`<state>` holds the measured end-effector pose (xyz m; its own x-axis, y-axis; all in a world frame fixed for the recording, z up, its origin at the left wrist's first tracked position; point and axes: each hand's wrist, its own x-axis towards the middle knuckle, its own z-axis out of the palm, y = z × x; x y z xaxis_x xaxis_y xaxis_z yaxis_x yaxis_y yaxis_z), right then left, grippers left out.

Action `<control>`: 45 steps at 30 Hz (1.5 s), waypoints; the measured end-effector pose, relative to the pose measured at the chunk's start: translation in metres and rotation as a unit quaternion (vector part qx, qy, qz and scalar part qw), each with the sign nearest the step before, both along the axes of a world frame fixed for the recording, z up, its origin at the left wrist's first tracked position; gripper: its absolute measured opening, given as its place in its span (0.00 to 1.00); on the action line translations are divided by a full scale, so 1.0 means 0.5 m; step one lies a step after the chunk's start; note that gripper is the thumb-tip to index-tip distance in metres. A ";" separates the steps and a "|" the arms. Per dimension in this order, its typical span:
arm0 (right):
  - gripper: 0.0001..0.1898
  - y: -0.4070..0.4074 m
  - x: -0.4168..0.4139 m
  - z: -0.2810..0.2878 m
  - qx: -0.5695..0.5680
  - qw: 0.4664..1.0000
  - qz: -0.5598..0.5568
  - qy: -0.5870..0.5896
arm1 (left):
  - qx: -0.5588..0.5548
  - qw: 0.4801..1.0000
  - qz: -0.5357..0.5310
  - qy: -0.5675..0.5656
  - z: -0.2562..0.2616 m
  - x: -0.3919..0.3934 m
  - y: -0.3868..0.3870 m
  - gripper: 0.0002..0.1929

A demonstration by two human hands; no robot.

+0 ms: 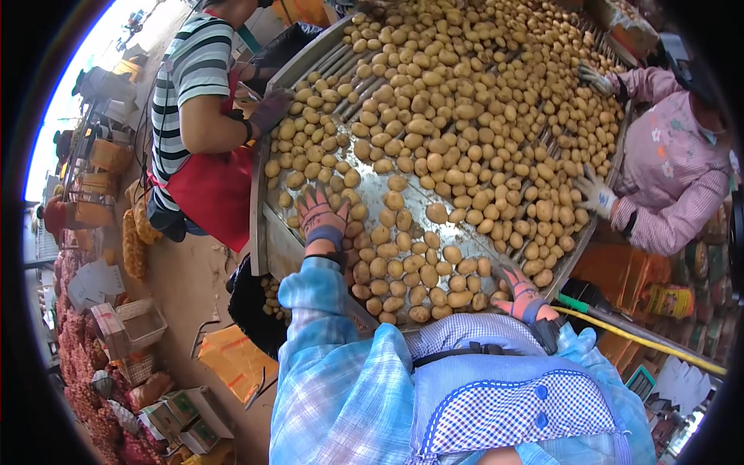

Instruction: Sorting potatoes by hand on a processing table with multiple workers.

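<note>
My left hand (322, 216), in a pink and grey work glove, rests with spread fingers over potatoes on the left of a metal sorting table (372, 185). Similarly gloved, my right hand (521, 295) lies at the near right edge, beside a few potatoes, its fingers apart. Neither hand appears to grip anything. Between them, loose potatoes (429, 274) are scattered on the sheet-metal surface. Farther up, a dense layer of potatoes (459, 110) covers a bed of metal rollers (366, 92).
A co-worker in a red apron (212, 189) stands left, a gloved hand (272, 109) at the rim. Another, right, rests pale gloves (597, 195) on potatoes. A black bag (250, 314) with potatoes hangs lower left. A yellow hose (639, 342) runs along a pole. Crates (142, 325) stand left.
</note>
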<state>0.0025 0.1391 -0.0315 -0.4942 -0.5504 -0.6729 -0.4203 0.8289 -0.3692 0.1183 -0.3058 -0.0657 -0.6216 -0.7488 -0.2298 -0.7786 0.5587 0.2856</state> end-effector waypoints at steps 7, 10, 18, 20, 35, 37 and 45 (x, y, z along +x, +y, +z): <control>0.47 -0.031 -0.001 -0.007 0.044 0.999 0.009 -0.002 | 0.104 0.946 -0.227 -0.205 0.023 -0.003 0.042 0.41; 0.46 -0.048 0.003 -0.004 0.034 0.999 0.010 -0.017 | 0.176 0.982 -0.054 -0.040 0.033 -0.038 -0.077 0.34; 0.34 -0.153 -0.022 0.067 -0.133 0.990 0.020 -0.046 | 0.029 0.977 -0.058 -0.202 0.000 -0.109 -0.298 0.36; 0.34 -0.179 -0.025 0.078 -0.130 0.991 0.019 -0.040 | 0.054 0.971 -0.066 -0.224 -0.018 -0.098 -0.285 0.37; 0.42 -0.369 -0.010 0.066 -0.265 0.746 -0.350 -0.500 | 0.151 0.988 0.029 0.025 0.060 -0.106 -0.209 0.35; 0.42 -0.386 -0.008 0.060 -0.258 0.734 -0.368 -0.508 | 0.071 0.996 -0.039 -0.046 0.028 -0.135 -0.247 0.36; 0.40 -0.396 -0.008 0.078 -0.283 0.726 -0.359 -0.514 | 0.068 0.994 -0.038 -0.077 -0.034 -0.147 -0.273 0.39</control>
<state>-0.0017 -0.0591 0.0075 -0.1879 -0.7314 -0.6556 0.7840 0.2903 -0.5486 0.0447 -0.4423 -0.0826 -0.6245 -0.6565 -0.4230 -0.7762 0.5819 0.2429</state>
